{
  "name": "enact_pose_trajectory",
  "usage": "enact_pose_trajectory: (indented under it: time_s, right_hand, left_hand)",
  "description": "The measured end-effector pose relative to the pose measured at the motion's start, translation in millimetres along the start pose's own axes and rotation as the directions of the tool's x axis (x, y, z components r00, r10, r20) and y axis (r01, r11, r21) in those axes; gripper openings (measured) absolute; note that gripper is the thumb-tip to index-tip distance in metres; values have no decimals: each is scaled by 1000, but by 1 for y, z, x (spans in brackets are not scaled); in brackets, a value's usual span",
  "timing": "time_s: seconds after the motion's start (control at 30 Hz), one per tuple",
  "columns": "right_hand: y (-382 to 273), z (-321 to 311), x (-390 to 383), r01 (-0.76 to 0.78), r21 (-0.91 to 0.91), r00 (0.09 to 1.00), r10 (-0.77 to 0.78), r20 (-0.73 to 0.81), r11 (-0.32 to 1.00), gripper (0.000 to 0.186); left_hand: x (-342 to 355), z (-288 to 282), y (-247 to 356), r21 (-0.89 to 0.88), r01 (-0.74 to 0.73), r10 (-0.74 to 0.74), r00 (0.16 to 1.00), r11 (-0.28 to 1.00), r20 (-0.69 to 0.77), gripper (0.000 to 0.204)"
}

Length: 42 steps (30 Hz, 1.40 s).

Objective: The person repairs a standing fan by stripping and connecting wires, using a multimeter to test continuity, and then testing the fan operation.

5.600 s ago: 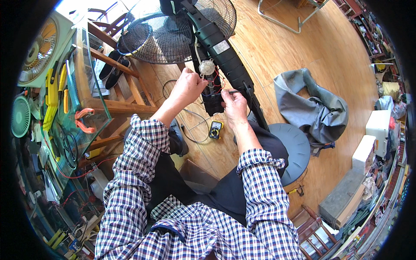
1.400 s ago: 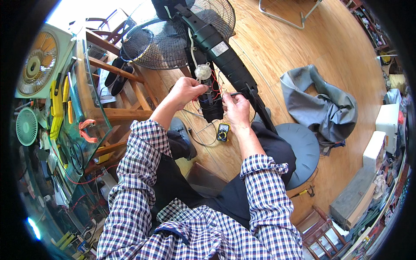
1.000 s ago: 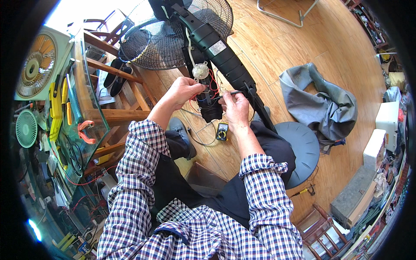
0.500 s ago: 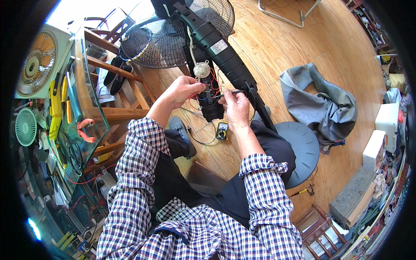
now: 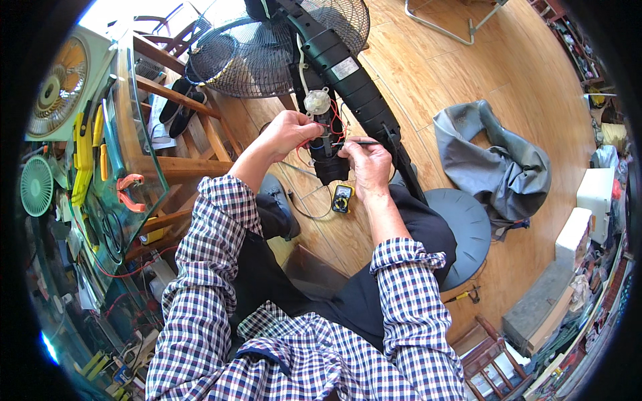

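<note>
A black fan column slants across in front of me, with an opened black housing beside it. Thin red wires come out of the housing below a round whitish part. My left hand is closed in a pinch at the housing's left side, on what looks like a red wire; its fingers partly hide it. In my right hand a slim black test probe is pinched, its tip pointing left at the housing. A small yellow-and-black multimeter sits just below, with a dark lead running from it.
The fan's wire grille spreads at the far end. On the left, a glass-topped table bears tools and an orange clamp. A grey cover and a round dark base lie on the right. Boxes line the right edge.
The view has shifted slightly, so the fan sits a little to the right. My right hand has tilted the black probe flatter; both hands stay at the housing.
</note>
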State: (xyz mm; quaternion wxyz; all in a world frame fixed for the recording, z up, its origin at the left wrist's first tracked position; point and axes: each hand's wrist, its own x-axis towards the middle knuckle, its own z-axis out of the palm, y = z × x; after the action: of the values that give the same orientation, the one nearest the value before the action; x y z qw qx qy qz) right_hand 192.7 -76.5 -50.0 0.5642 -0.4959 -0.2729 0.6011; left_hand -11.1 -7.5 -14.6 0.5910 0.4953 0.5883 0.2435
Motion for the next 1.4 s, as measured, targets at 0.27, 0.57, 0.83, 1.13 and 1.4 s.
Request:
enact_pose_trajectory:
  time_s: [0.27, 0.57, 0.83, 1.13, 1.4]
  right_hand:
    - [6, 4, 3, 137, 31, 990, -138, 28, 990, 17]
    - [-1, 8, 1, 192, -206, 979, -202, -27, 959, 19]
    - [1, 8, 5, 217, -236, 973, -230, -29, 947, 22]
    - [6, 7, 7, 217, -172, 974, -225, -29, 961, 18]
    - [0, 11, 3, 219, -203, 973, -230, -28, 954, 18]
  left_hand:
    - [1, 0, -1, 19, -44, 44, 999, 999, 3, 29]
    - [-3, 0, 2, 25, -52, 52, 998, 998, 31, 28]
    - [-9, 1, 13, 45, -44, 42, 999, 998, 30, 28]
    - [-7, 4, 12, 24, -54, 54, 998, 998, -11, 27]
    - [-7, 2, 10, 21, -72, 73, 997, 997, -14, 27]
